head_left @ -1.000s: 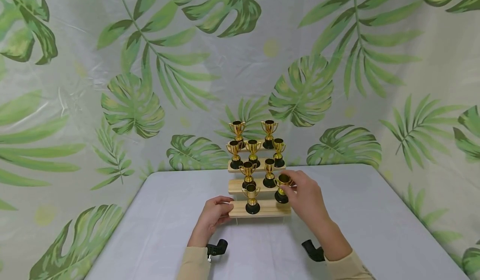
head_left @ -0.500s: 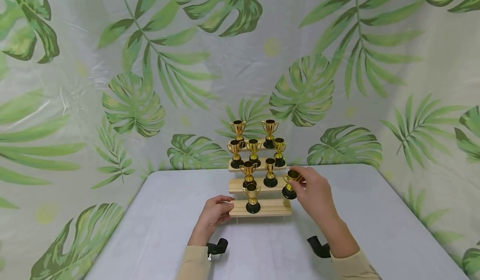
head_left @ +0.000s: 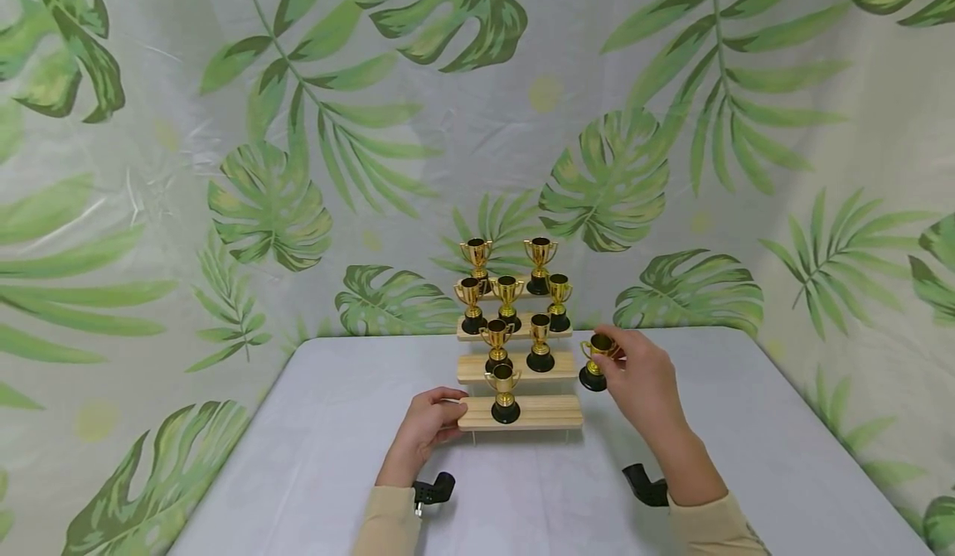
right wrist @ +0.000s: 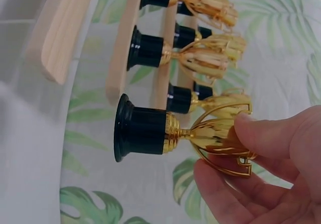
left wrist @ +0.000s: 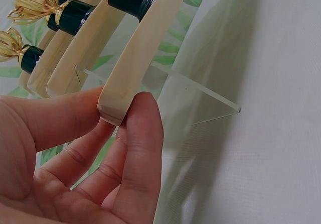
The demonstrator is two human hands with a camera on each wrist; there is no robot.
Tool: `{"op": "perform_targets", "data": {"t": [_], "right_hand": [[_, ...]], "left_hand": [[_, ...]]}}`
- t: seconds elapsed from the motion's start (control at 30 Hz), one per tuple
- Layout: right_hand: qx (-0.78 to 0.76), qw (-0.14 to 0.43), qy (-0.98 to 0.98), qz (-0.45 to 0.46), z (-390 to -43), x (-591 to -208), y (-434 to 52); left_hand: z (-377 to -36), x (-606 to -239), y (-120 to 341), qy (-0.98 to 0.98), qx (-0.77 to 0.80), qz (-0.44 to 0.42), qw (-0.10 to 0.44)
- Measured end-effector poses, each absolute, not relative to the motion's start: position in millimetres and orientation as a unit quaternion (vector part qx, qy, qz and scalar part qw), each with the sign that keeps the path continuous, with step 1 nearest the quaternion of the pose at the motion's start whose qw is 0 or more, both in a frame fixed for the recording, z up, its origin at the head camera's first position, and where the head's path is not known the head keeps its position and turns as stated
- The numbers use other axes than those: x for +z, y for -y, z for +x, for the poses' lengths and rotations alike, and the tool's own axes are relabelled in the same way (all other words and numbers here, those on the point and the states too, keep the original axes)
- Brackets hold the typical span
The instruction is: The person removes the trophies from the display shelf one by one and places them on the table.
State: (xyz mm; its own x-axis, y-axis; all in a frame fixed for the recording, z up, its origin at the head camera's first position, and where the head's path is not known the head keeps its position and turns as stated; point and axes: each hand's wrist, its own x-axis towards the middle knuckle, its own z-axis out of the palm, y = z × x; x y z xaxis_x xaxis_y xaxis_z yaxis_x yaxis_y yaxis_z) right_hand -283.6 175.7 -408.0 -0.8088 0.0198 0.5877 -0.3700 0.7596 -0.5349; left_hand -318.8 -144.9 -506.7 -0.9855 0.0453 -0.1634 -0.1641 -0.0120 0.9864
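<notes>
My right hand (head_left: 643, 384) holds a small gold trophy cup (head_left: 594, 374) with a black base, just off the right side of a stepped wooden display stand (head_left: 548, 413). In the right wrist view, thumb and fingers pinch the gold bowl (right wrist: 218, 133) by its handles, and the black base (right wrist: 145, 131) is free of any board. My left hand (head_left: 427, 425) grips the left end of the lowest board (left wrist: 123, 86) between thumb and fingers. One trophy (head_left: 506, 407) stands left of the middle on that board. Two trophies stand on the tier above, three on the one above that, two on top.
Clear supports (left wrist: 210, 93) carry the boards above a white-covered table (head_left: 343, 398). Behind it hangs a leaf-print cloth (head_left: 418, 158). Black camera mounts (head_left: 434, 488) are worn at both wrists.
My right hand has lifted the trophy from the right end of the lowest board and moved it rightward, away from the stand. The left hand keeps its grip on the board.
</notes>
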Motion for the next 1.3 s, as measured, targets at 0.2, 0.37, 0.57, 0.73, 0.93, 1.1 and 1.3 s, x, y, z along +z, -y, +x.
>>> {"op": "perform_targets", "data": {"t": [0.2, 0.37, 0.57, 0.73, 0.93, 1.1, 1.3], "right_hand": [[0.332, 0.288, 0.894, 0.092, -288.3, -412.5, -179.7], [0.326, 0.276, 0.9, 0.082, -294.6, -419.1, -182.6], [0.323, 0.258, 0.909, 0.064, -303.3, -429.8, -185.5], [0.317, 0.249, 0.913, 0.056, -309.2, -439.9, -186.9], [0.319, 0.235, 0.917, 0.05, -313.8, -448.6, -188.7], [0.324, 0.221, 0.919, 0.046, -318.0, -455.6, -189.9], [0.326, 0.215, 0.919, 0.049, -322.4, -463.7, -191.2]], "left_hand": [[-321.7, -511.2, 146.3, -0.702, 0.706, -0.047, 0.076], [-321.7, -512.5, 147.2, -0.703, 0.706, -0.042, 0.076], [-322.9, -513.3, 146.5, -0.702, 0.707, -0.045, 0.075], [-324.9, -514.6, 146.6, -0.702, 0.706, -0.051, 0.075], [-326.2, -515.8, 147.0, -0.702, 0.707, -0.048, 0.074], [-326.5, -517.1, 147.6, -0.699, 0.71, -0.044, 0.073], [-327.0, -517.3, 147.7, -0.698, 0.711, -0.044, 0.075]]}}
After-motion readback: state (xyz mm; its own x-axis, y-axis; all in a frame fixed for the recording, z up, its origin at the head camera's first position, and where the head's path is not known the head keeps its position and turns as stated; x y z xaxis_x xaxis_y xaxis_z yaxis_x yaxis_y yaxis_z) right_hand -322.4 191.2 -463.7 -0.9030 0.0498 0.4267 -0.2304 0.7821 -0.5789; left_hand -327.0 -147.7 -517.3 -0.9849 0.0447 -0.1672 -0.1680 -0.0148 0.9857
